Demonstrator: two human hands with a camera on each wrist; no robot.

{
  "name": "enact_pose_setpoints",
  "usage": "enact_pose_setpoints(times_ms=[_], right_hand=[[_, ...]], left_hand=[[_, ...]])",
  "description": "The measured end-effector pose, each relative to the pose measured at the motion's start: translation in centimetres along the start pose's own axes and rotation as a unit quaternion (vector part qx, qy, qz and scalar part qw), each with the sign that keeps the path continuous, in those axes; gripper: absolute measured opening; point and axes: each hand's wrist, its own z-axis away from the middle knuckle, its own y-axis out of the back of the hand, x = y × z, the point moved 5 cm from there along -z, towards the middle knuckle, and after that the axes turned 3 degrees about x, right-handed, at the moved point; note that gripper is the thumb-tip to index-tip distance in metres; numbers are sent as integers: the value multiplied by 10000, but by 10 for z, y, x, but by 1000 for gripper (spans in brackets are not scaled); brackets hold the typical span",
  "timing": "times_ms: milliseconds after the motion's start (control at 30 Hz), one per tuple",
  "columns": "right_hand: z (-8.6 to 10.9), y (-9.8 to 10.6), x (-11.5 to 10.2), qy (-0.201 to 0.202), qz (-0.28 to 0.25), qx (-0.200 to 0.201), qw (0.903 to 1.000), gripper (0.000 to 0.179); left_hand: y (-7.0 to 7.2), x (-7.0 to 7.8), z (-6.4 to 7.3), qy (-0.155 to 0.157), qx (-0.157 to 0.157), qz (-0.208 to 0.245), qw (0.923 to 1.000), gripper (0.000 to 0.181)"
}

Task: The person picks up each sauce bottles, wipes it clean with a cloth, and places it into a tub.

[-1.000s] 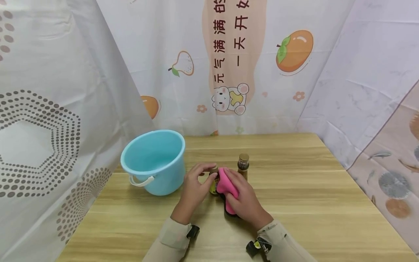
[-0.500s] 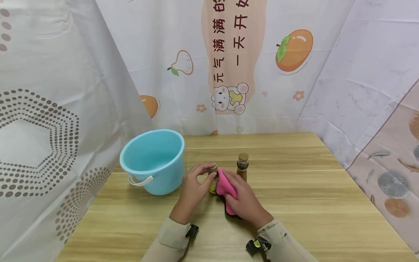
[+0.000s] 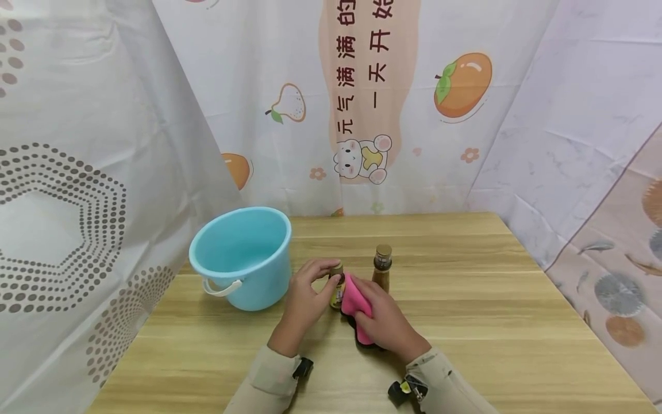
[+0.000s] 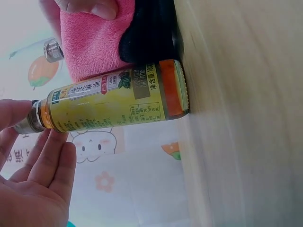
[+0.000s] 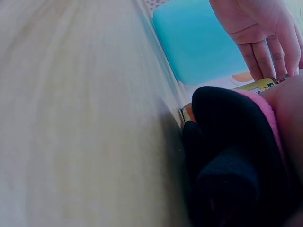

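A small sesame oil bottle (image 4: 99, 106) with a yellow label and metallic cap stands upright on the wooden table. My left hand (image 3: 305, 296) pinches it at the cap and neck between thumb and fingers. A pink and black cloth (image 3: 355, 299) lies against the bottle's right side. My right hand (image 3: 385, 319) grips that cloth, its thumb on the pink face. In the right wrist view the cloth's black side (image 5: 232, 142) hides much of the bottle. Just behind the right hand stands a second, brown bottle (image 3: 381, 279) with a gold cap, its lower part hidden.
A light blue bucket (image 3: 264, 282) with a white handle (image 3: 222, 289) stands on the table to the left of the hands. Printed curtains (image 3: 289, 190) hang behind the table (image 3: 491, 299) and along both sides.
The right hand and cloth have slipped slightly down along the bottle, showing more of its label. The left hand keeps its pinch at the cap, and the bucket and brown bottle stay put.
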Motion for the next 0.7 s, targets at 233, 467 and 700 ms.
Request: enact_pose_setpoints(times_ms=[233,467,700], right_hand=[[-1,0,-1,97,83,34,9999,80],[0,3,-5,318,96,245,9991,80],[1,8,-13,803,-52,671,9945,79]], left_hand=[[-1,-1,1,163,66,-33,9998,29],[-1,0,-1,229,65,138,9996,28],[-2,0,1,115,108,300,9994,26]])
